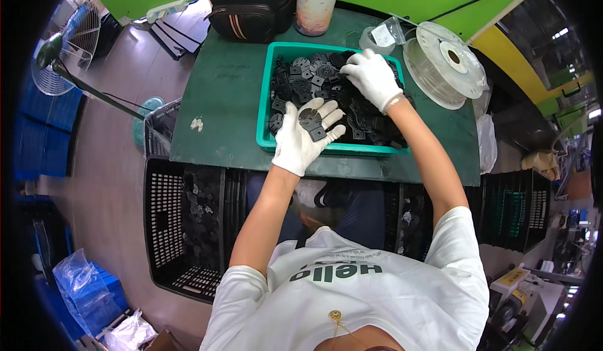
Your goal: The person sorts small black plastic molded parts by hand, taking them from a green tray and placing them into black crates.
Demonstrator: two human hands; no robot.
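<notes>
Sorting step: left hand [303, 136] lies palm up, fingers spread, two black plates [312, 124] resting on it; right hand [374, 78] digs in the teal tray [264, 109] on the desk [220, 106], grip probably loose. Next: pick one cleanly.
</notes>
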